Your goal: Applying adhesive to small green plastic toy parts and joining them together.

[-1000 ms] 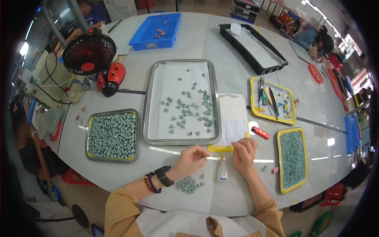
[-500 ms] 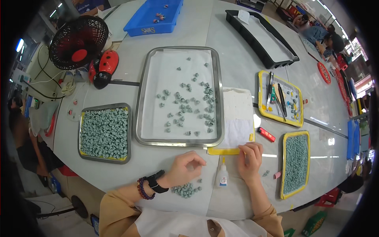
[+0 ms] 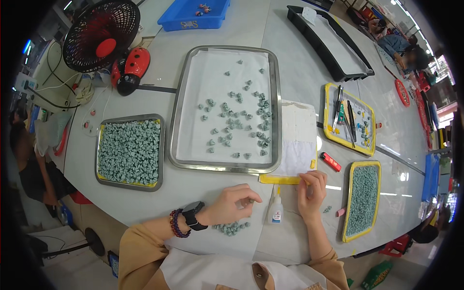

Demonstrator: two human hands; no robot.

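One white bottle [image 3: 276, 213] on a crowded desk [image 3: 186, 191]

From the head camera, the left hand [image 3: 232, 204] shows a narrow grip, thumb and forefinger close together on what looks, at this small size, like a green piece [image 3: 252, 201]. A dark watch [image 3: 195, 215] and a beaded bracelet [image 3: 177, 223] circle that wrist. Just below in the view, partly hidden by the hand, is a loose heap [image 3: 233, 228] of grey-green pieces. The right hand [image 3: 311, 195] is curled near the yellow strip [image 3: 279, 180] along the edge of a white board [image 3: 298, 116]; I cannot tell whether its grip holds anything. The bottle is between the two hands, its yellow nozzle [image 3: 278, 192] pointing up the view.

Beyond the hands, a large steel tray [image 3: 222, 167] carries a white sheet [image 3: 191, 137] with pieces scattered over it, more crowded toward the right. To its left, a smaller tray [image 3: 162, 150] is packed with similar pieces. On the right, a yellow-rimmed tray [image 3: 350, 203] holds finer green bits. A red lighter [image 3: 330, 162] lies just below the tool tray [image 3: 348, 146], which bears several slim tools [image 3: 352, 121].
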